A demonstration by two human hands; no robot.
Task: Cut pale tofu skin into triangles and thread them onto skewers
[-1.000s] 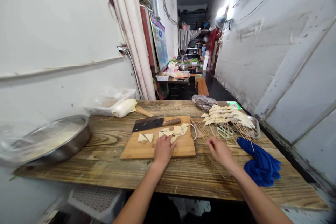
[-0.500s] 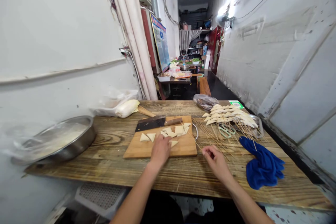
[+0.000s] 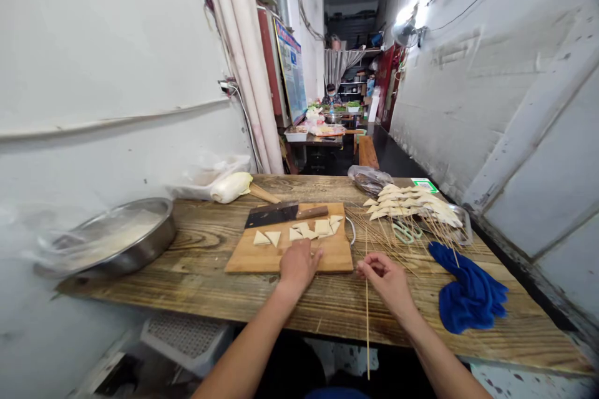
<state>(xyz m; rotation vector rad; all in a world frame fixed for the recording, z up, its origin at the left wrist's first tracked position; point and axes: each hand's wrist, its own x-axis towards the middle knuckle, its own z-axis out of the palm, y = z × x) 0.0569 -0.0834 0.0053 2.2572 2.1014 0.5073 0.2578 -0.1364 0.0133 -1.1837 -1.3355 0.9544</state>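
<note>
My right hand [image 3: 384,277] pinches a thin wooden skewer [image 3: 367,336] between thumb and fingers. The skewer stands nearly in line with my view, its lower end past the table's near edge. My left hand [image 3: 298,267] is at the near edge of a wooden cutting board [image 3: 257,262], fingers curled down and thumb out to the side; whatever is under the fingers is hidden. Pale triangular tofu-like slices [image 3: 272,238] lie on the board beyond this hand. A cleaver [image 3: 274,216] with a wooden handle rests along the board's far side.
Loaded skewers [image 3: 412,202] are piled at the right, with loose skewers [image 3: 374,230] and green-handled scissors [image 3: 406,232] beside them. Blue gloves [image 3: 470,296] lie nearer. A steel basin [image 3: 135,249] and a pale vegetable [image 3: 231,188] are on the left. Another person [image 3: 332,96] sits far back.
My right hand has swung the skewer from slanting over the board to pointing lengthwise toward me. My left hand has drawn back slightly, and the triangle beside its fingers is out of sight.
</note>
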